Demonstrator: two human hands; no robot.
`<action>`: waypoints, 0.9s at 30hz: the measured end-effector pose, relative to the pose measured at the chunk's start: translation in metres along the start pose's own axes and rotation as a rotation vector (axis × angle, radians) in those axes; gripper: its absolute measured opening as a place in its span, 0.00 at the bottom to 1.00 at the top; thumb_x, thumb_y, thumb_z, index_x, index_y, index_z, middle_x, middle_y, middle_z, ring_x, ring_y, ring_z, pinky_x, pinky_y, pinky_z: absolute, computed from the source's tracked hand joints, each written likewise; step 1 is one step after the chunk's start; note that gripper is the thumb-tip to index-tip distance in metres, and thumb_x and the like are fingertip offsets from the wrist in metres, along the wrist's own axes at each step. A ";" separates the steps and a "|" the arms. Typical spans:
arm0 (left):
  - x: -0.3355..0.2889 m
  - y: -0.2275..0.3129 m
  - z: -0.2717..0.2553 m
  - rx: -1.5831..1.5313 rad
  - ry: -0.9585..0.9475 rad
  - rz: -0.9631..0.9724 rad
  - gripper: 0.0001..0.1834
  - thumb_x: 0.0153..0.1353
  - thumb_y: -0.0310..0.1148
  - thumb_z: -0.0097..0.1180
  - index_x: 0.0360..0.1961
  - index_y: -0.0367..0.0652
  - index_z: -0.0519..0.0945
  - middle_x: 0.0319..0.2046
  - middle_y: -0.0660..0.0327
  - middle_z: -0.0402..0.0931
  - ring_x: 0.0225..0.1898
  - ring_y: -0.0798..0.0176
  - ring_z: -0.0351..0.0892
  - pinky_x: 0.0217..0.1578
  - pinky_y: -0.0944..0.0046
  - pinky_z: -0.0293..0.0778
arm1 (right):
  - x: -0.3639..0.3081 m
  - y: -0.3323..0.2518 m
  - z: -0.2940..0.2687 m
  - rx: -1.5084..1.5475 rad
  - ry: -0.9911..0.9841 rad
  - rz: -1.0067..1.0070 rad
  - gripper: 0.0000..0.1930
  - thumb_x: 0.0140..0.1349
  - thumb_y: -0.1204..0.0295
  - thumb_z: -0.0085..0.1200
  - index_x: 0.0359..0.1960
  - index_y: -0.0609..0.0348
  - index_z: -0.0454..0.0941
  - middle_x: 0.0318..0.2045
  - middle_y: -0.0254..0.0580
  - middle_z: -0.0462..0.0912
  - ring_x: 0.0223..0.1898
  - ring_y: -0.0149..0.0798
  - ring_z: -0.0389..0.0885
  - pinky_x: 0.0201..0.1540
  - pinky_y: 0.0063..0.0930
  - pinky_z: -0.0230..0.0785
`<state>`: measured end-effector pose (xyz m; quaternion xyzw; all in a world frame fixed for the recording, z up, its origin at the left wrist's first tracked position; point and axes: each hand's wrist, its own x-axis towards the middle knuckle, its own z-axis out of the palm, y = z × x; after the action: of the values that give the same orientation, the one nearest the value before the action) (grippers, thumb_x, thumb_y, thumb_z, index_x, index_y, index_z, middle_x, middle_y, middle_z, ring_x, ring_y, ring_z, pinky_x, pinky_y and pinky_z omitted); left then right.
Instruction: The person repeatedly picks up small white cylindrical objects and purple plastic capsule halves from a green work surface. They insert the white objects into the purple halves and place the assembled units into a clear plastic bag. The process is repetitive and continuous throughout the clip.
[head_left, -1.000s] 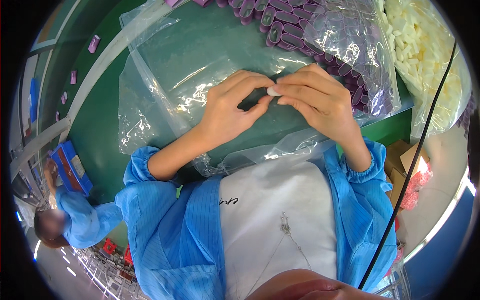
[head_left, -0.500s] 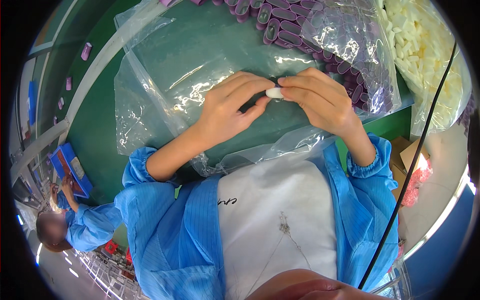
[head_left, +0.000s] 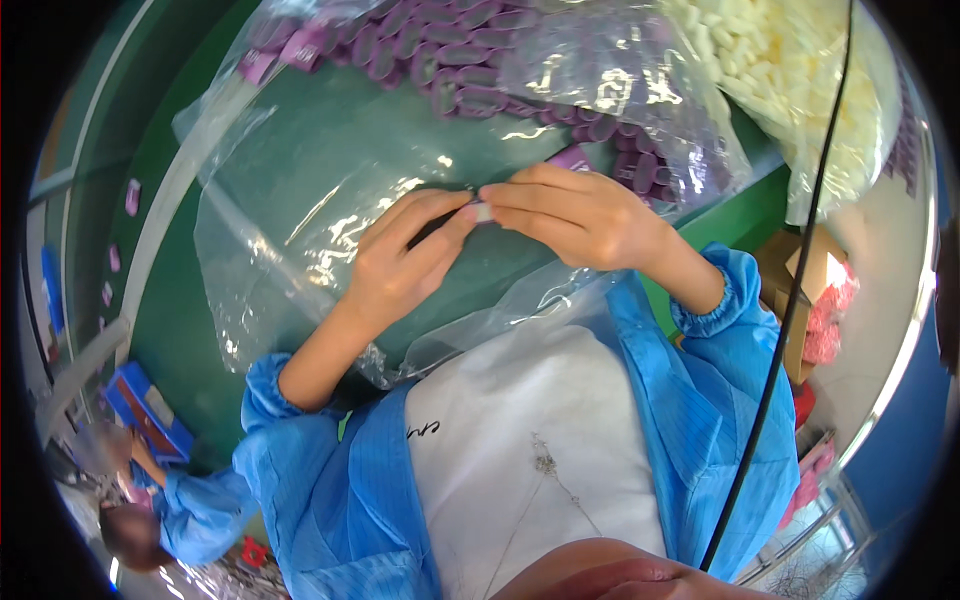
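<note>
My left hand (head_left: 395, 262) and my right hand (head_left: 598, 218) meet fingertip to fingertip over the clear plastic sheet. Pinched between them is a small white plastic piece (head_left: 484, 212), mostly covered by the fingers. A dark bit shows at the fingertips just above it, too small to make out. Just beyond my right hand's knuckles is a purple oval sleeve (head_left: 570, 158). Many more purple sleeves (head_left: 465, 78) are heaped along the far side, partly under clear plastic.
A clear bag of cream-white pieces (head_left: 790, 60) stands at the far right. The green table (head_left: 160, 300) carries a clear plastic sheet (head_left: 260, 270). A few loose purple sleeves (head_left: 132, 198) lie at the left. A co-worker in a blue sleeve (head_left: 205, 510) sits left, near a blue tray (head_left: 148, 410).
The whole view has shifted, so my hands appear further left and slightly lower. The white piece stays between my fingertips, and less of it shows now.
</note>
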<state>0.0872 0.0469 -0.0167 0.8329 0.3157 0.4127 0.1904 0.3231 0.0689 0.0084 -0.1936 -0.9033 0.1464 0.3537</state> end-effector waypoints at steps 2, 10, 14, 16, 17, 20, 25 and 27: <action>-0.005 -0.001 0.000 -0.014 -0.005 -0.048 0.15 0.50 0.15 0.68 0.40 0.34 0.81 0.41 0.49 0.83 0.39 0.51 0.85 0.37 0.59 0.83 | -0.001 0.008 0.002 0.135 0.071 0.062 0.15 0.54 0.79 0.60 0.44 0.67 0.81 0.44 0.49 0.85 0.38 0.44 0.83 0.37 0.30 0.81; 0.009 -0.053 -0.075 0.233 0.266 -0.329 0.19 0.60 0.18 0.64 0.52 0.36 0.76 0.48 0.55 0.80 0.48 0.62 0.81 0.54 0.61 0.75 | -0.059 0.069 -0.137 -0.248 0.666 0.998 0.12 0.67 0.70 0.59 0.49 0.60 0.85 0.34 0.38 0.89 0.34 0.28 0.86 0.41 0.20 0.76; 0.027 -0.179 -0.208 0.204 0.386 -0.577 0.28 0.63 0.28 0.66 0.61 0.34 0.69 0.45 0.54 0.82 0.45 0.67 0.80 0.50 0.70 0.74 | -0.075 0.108 -0.128 -0.429 0.880 0.977 0.11 0.66 0.69 0.61 0.46 0.61 0.86 0.33 0.38 0.89 0.33 0.27 0.85 0.38 0.19 0.74; 0.009 -0.246 -0.261 0.341 0.310 -0.710 0.31 0.65 0.32 0.65 0.64 0.33 0.67 0.48 0.52 0.82 0.48 0.67 0.80 0.53 0.70 0.73 | -0.071 0.114 -0.114 -0.516 0.958 0.913 0.10 0.66 0.70 0.60 0.44 0.63 0.86 0.32 0.38 0.89 0.32 0.27 0.84 0.36 0.19 0.74; -0.011 -0.281 -0.287 0.338 0.284 -0.797 0.30 0.66 0.36 0.64 0.64 0.32 0.70 0.51 0.51 0.81 0.50 0.66 0.80 0.54 0.68 0.74 | -0.069 0.116 -0.115 -0.490 1.058 0.873 0.09 0.65 0.71 0.61 0.41 0.62 0.88 0.30 0.39 0.89 0.30 0.28 0.84 0.34 0.19 0.74; -0.033 -0.338 -0.294 0.290 0.295 -0.787 0.25 0.68 0.36 0.61 0.61 0.33 0.75 0.52 0.52 0.81 0.51 0.65 0.80 0.54 0.67 0.74 | -0.078 0.090 -0.143 -0.535 1.166 0.908 0.09 0.62 0.69 0.63 0.39 0.62 0.88 0.29 0.38 0.89 0.29 0.28 0.84 0.32 0.20 0.73; -0.042 -0.362 -0.295 0.197 0.371 -0.858 0.19 0.70 0.35 0.58 0.58 0.37 0.80 0.54 0.54 0.81 0.51 0.63 0.81 0.51 0.67 0.76 | -0.063 0.064 -0.146 -0.545 1.110 1.034 0.12 0.66 0.68 0.59 0.42 0.65 0.85 0.26 0.36 0.84 0.25 0.22 0.74 0.27 0.17 0.64; -0.045 -0.361 -0.303 0.400 0.268 -0.777 0.18 0.70 0.36 0.57 0.56 0.38 0.81 0.53 0.51 0.80 0.50 0.61 0.83 0.50 0.64 0.77 | -0.076 0.075 -0.147 -0.515 1.085 1.112 0.12 0.62 0.66 0.62 0.39 0.62 0.87 0.28 0.40 0.88 0.28 0.30 0.83 0.30 0.24 0.72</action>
<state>-0.3112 0.2960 -0.0735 0.6124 0.6999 0.3460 0.1240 0.4951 0.1197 0.0384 -0.7325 -0.3836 -0.0258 0.5618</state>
